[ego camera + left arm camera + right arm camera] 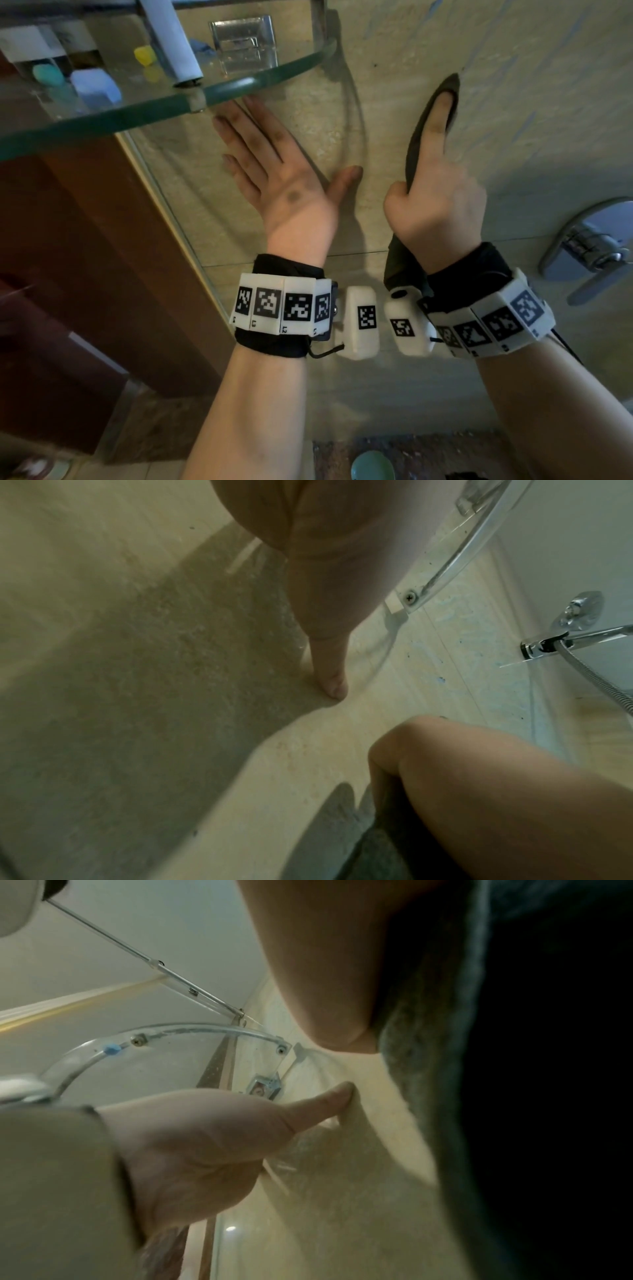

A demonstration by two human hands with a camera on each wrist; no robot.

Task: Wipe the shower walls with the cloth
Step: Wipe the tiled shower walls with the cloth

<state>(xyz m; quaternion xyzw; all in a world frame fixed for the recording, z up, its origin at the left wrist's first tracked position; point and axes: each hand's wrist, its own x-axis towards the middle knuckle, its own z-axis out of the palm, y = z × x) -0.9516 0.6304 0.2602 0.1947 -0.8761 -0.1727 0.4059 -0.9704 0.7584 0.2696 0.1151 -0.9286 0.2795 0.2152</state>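
Observation:
The beige tiled shower wall fills the head view. My right hand holds a dark cloth against it. The forefinger lies straight along the cloth and the thumb curls round its edge; a tail of cloth hangs past the wrist. My left hand lies flat on the wall with spread fingers, just under the glass shelf and left of the cloth. In the left wrist view the left thumb touches the wall. In the right wrist view the cloth fills the right side.
A glass corner shelf juts out above my left hand, carrying soap pieces, a white tube and a clear dish. A chrome tap handle sticks out at the right. A brown panel stands behind the glass at the left. A shower hose holder is mounted nearby.

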